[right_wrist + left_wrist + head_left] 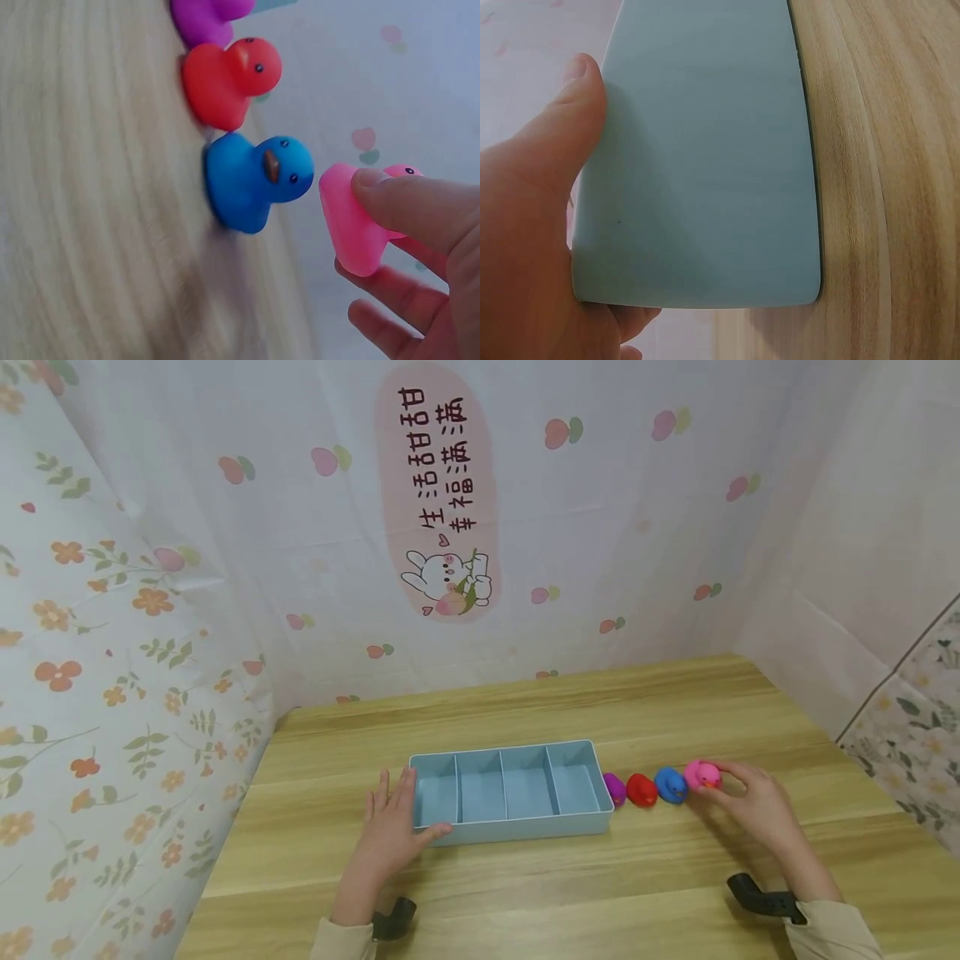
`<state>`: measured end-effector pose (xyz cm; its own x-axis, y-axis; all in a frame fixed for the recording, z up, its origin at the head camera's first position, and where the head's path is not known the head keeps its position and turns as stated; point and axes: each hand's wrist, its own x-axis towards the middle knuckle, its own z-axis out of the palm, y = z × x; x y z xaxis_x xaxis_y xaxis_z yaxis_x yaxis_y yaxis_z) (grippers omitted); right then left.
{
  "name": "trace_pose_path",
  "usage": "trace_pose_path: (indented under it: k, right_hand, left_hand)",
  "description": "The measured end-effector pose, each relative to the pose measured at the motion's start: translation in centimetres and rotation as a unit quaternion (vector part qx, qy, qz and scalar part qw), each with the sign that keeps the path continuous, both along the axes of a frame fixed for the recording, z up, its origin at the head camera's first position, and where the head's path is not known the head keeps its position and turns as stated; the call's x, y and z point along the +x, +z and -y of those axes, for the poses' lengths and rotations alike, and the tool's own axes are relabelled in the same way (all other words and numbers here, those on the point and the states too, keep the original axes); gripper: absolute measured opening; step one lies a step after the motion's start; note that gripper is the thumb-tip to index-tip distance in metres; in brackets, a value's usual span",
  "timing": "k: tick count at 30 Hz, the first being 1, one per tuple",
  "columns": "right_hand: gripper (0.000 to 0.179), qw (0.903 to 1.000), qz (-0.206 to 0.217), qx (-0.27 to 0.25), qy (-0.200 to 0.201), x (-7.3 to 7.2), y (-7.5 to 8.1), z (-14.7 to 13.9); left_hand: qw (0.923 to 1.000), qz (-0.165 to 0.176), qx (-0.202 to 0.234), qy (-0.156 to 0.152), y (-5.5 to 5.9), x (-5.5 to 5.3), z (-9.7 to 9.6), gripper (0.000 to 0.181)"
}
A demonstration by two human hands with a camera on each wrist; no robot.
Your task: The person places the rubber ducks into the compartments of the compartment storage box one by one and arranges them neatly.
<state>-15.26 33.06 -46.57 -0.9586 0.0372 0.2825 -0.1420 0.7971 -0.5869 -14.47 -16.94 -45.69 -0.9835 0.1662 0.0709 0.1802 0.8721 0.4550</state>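
My right hand (757, 806) pinches a pink rubber duck (352, 221) between thumb and fingers, raised off the table beside a blue rubber duck (251, 180). To the left of the blue one, a red rubber duck (225, 84) and a purple rubber duck (202, 19) continue the row, the purple one partly hidden by the box in the head view. The light-blue divided box (517, 829) stands lengthwise on the table. At its left end rests my left hand (390, 831), thumb over the front rim and fingers straight along the end wall.
The wood-grain table (510, 902) carries the box and ducks. A printed cloth (637, 552) hangs behind it, with flowered cloth (150, 693) along the left side. Black wrist mounts (765, 900) stick out from both wrists.
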Motion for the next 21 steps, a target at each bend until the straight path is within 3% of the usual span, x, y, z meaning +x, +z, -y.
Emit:
trace_pose_path:
  k: [12,21]
  right_hand:
    - [0.046,0.9995,-0.013,-0.027,0.011,-0.3,1.6,1.8]
    - [0.042,0.9977,-0.042,-0.047,0.026,-0.7,1.9,3.4]
  left_hand:
    - [1.0000,-0.002,0.000,0.000,-0.1,0.0,0.1,0.106]
    - [1.0000,-0.003,0.006,-0.003,0.1,0.0,0.1,0.106]
